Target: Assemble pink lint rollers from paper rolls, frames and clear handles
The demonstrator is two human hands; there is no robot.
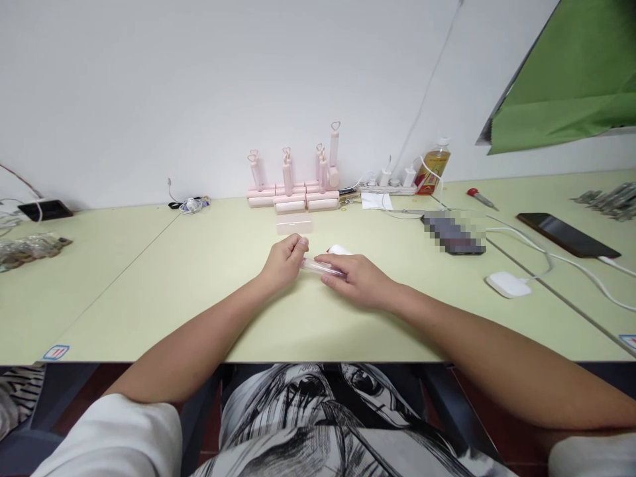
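Note:
Between my hands, just above the table, a clear tube (pixel 318 267) lies nearly level. My left hand (pixel 285 261) is closed around its left end, which the fingers hide. Fingers of my right hand (pixel 355 278) wrap over the right end. Just behind the right hand a white rounded piece (pixel 339 250) shows in part. Beyond my hands lies a pale pink translucent piece (pixel 293 224). Farther back, several pink cylinders (pixel 290 205) lie in stacked rows, and clear tubes with pink heart-shaped loops (pixel 287 173) stand upright on or among them.
To the right are a blurred-out phone (pixel 453 233), a white charger (pixel 508 284), a dark phone (pixel 568 234) and a red-handled screwdriver (pixel 481 197). A power strip (pixel 392 187) and a drink bottle (pixel 434 169) stand by the wall. Bagged small items (pixel 32 250) lie far left.

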